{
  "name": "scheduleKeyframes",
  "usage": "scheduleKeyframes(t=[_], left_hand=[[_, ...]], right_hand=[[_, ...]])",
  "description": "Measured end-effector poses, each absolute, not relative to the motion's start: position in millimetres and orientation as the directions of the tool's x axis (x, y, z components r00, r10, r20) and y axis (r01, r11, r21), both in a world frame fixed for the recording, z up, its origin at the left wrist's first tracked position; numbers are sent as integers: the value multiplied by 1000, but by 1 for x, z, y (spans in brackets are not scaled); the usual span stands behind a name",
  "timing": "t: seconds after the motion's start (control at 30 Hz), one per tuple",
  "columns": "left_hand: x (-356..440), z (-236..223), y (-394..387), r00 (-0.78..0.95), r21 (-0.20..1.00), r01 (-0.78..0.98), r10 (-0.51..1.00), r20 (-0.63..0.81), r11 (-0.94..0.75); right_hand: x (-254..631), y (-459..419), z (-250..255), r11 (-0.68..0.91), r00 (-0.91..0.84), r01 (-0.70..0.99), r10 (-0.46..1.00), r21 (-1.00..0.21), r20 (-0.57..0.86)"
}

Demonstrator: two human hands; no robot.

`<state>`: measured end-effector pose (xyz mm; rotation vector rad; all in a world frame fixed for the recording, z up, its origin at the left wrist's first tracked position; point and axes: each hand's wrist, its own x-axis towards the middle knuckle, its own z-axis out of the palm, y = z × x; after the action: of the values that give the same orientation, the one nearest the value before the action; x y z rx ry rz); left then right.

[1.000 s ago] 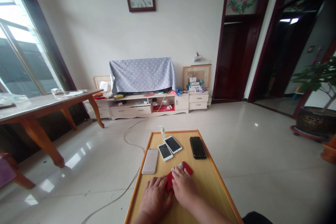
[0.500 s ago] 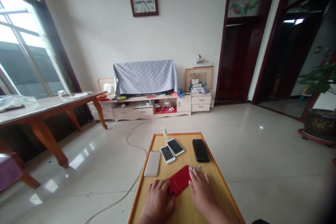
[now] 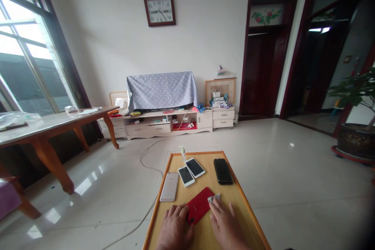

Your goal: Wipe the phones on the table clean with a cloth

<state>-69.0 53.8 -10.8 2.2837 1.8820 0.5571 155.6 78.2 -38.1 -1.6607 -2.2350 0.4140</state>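
Observation:
A red smartphone (image 3: 199, 205) lies back-up on a low wooden table (image 3: 195, 160), near its front end. My left hand (image 3: 175, 227) grips the phone's lower left edge. My right hand (image 3: 224, 224) sits at the phone's right edge, its fingertips pressing a small white cloth (image 3: 213, 198) against the corner. Farther up the table lie a black phone (image 3: 223, 171), two white-framed phones (image 3: 195, 168) (image 3: 186, 175) and a pale rose phone (image 3: 169, 186) lying back-up. A small pump bottle (image 3: 183, 153) stands at the far edge.
A white cable (image 3: 149, 175) runs along the tiled floor left of the low table. A long wooden table (image 3: 49, 127) stands at left, a cream TV cabinet (image 3: 148, 129) lies ahead, and a potted plant (image 3: 356, 138) stands at right.
My right hand has shifted right, from on top of the red phone to its right edge, taking the cloth along. The phone has turned slightly. The whole room sits lower in view.

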Motion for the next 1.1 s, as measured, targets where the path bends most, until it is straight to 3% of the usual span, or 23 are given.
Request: scheduleKeyframes(t=[0.13, 0.3, 0.57, 0.9, 1.1], left_hand=[[-66, -10, 55, 169, 316, 920, 961, 221, -234], [-62, -13, 57, 199, 283, 924, 955, 221, -258], [-55, -20, 62, 229, 249, 925, 943, 241, -288], [-57, -29, 70, 298, 192, 905, 889, 348, -379], [-62, -43, 84, 359, 83, 891, 805, 472, -446]], right_hand=[[159, 63, -44, 297, -290, 856, 953, -423, 83], [161, 32, -30, 393, -367, 754, 916, -525, 159], [208, 68, -6, 347, -229, 771, 933, -534, 277], [221, 118, -20, 476, -502, 711, 859, -518, 99], [218, 133, -17, 483, -506, 710, 856, -512, 106]])
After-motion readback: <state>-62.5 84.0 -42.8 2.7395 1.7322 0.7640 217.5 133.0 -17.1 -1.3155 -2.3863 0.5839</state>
